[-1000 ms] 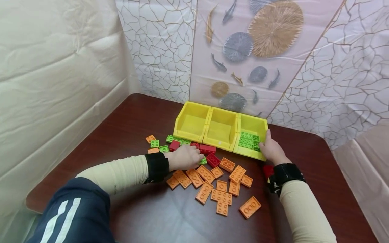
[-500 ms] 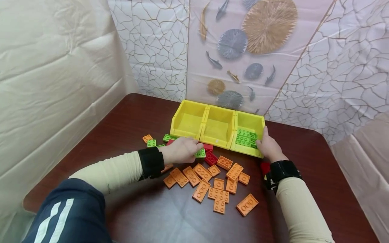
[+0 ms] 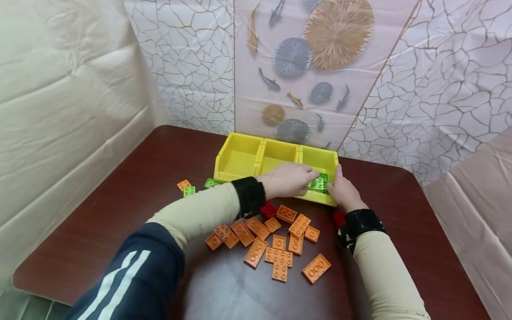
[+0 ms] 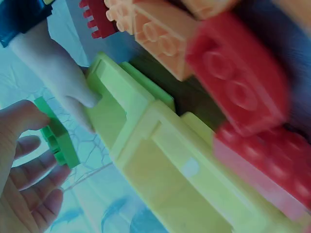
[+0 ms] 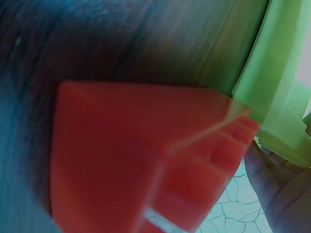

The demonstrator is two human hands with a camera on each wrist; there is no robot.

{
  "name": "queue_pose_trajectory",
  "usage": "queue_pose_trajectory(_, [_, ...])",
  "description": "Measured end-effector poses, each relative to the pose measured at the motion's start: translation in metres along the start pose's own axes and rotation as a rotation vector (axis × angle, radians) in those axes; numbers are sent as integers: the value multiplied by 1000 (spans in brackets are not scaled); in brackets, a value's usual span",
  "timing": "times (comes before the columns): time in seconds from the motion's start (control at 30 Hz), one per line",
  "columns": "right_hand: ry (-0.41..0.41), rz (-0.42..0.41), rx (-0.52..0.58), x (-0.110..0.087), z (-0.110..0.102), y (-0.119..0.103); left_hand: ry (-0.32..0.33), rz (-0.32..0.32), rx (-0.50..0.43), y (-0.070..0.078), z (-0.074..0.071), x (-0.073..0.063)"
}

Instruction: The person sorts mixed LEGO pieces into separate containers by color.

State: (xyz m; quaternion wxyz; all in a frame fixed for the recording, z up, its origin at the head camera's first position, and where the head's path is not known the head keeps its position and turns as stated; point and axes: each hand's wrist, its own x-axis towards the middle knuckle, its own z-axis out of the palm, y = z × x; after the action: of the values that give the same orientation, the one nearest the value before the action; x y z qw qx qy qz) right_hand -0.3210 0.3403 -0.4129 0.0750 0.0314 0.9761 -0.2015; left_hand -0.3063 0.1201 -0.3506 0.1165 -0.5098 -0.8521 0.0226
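Note:
A yellow three-part bin (image 3: 238, 164) stands at the back of the table. My left hand (image 3: 285, 180) is over its right compartment, pinching a green toy brick (image 4: 60, 138) between thumb and fingers. Several green bricks (image 3: 323, 177) lie in that compartment, partly hidden by the hand. My right hand (image 3: 346, 191) grips the right side wall of the bin, thumb on the inner side. The left forearm covers part of the bricks in front of the bin.
Several orange bricks (image 3: 278, 257) are spread over the table before the bin. Red bricks (image 3: 269, 210) lie close to its front, and another red brick (image 5: 112, 145) sits beside my right wrist. Farther left are a small orange brick (image 3: 183, 185) and green ones (image 3: 189, 191).
My left hand has picked up a green brick from the pile and carried it right, to above the right compartment. The right hand stays on the bin's wall. The head view has shifted slightly.

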Motion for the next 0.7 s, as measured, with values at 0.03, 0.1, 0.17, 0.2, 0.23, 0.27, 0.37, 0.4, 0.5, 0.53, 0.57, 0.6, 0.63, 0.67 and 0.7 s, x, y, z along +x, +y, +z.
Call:
queue_pose_trajectory(0.03, [3, -1, -7, 0, 0, -1, 10, 5, 17, 1, 3, 8])
queue_pose_trajectory(0.1, [9, -2, -21, -1, 0, -2, 30, 9, 58, 2, 12, 23])
queue_pose_trajectory(0.17, [13, -5, -35, -1, -1, -2, 45, 10, 101, 1, 22, 35])
queue_pose_trajectory(0.2, [10, -1, -34, -1, -1, -3, 45, 8, 118, 1, 27, 40])
queue_pose_trajectory(0.23, [10, 1, -35, -1, -1, -3, 37, -1, 129, 0, 31, 43])
queue_pose_trajectory(0.27, [7, 3, -36, -1, -1, -3, 25, -11, 135, 0, 35, 47])
queue_pose_trajectory(0.37, [3, 8, -35, 0, -1, -3, -48, -45, 149, -2, 41, 53])
queue_pose_trajectory(0.4, [2, 9, -34, 0, -1, -3, -79, -56, 150, -2, 42, 54])
queue_pose_trajectory(0.5, [11, 6, -33, 0, 0, -2, -159, -69, 149, -3, 43, 55])
queue_pose_trajectory(0.53, [11, 2, -31, 0, 0, -2, -179, -71, 137, -4, 44, 56])
queue_pose_trajectory(0.57, [15, 1, -31, 0, 0, -2, -196, -73, 127, -4, 44, 56])
queue_pose_trajectory(0.6, [16, 0, -28, 0, 0, -1, -210, -76, 117, -5, 45, 56])
queue_pose_trajectory(0.63, [17, -3, -27, 0, 0, -1, -218, -77, 106, -6, 46, 56])
queue_pose_trajectory(0.67, [16, -4, -24, 0, 1, -1, -224, -80, 92, -6, 48, 55])
queue_pose_trajectory(0.7, [15, -4, -22, 0, 1, -1, -230, -83, 80, -7, 49, 55])
